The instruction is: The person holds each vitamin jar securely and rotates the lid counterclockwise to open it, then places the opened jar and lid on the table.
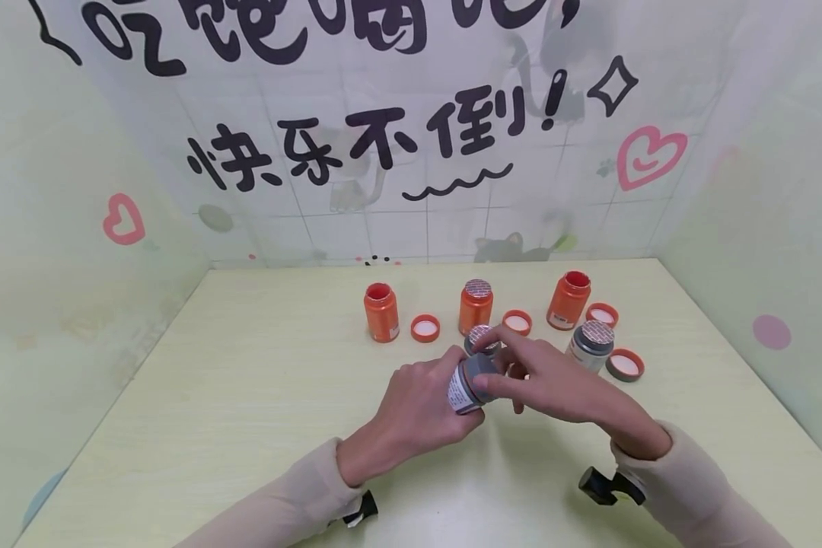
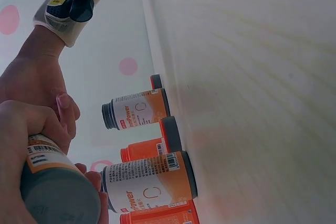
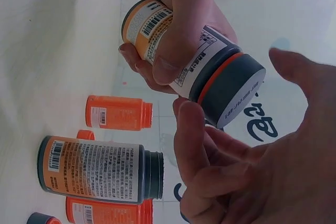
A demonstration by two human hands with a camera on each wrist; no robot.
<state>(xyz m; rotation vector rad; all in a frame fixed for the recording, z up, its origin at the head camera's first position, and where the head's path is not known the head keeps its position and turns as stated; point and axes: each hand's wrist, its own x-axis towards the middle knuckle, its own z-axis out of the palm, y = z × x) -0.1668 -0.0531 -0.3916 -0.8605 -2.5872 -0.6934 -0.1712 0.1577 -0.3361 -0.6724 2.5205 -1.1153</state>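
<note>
My left hand [image 1: 418, 403] grips a pill bottle [image 1: 460, 392] with a white-and-orange label, tilted above the table. Its dark grey cap [image 3: 233, 90] is on, with an orange ring beneath it. Around that cap, my right hand [image 1: 555, 377] has its fingers spread and loosely bent. In the right wrist view the thumb [image 3: 291, 72] stands apart from the cap, and the index finger [image 3: 190, 129] is close to its lower edge; whether it touches I cannot tell. Just behind the hands stands a foil-topped grey bottle [image 1: 482, 335], partly hidden.
Another foil-topped grey bottle [image 1: 592, 342] stands right, beside an upturned cap [image 1: 626, 364]. Behind are an uncapped orange bottle [image 1: 381, 313], a foil-topped orange bottle [image 1: 476, 308] and another uncapped orange bottle [image 1: 568, 301]. Upturned orange caps [image 1: 425, 328] lie beside them. A printed wall backs the table [image 1: 246, 365].
</note>
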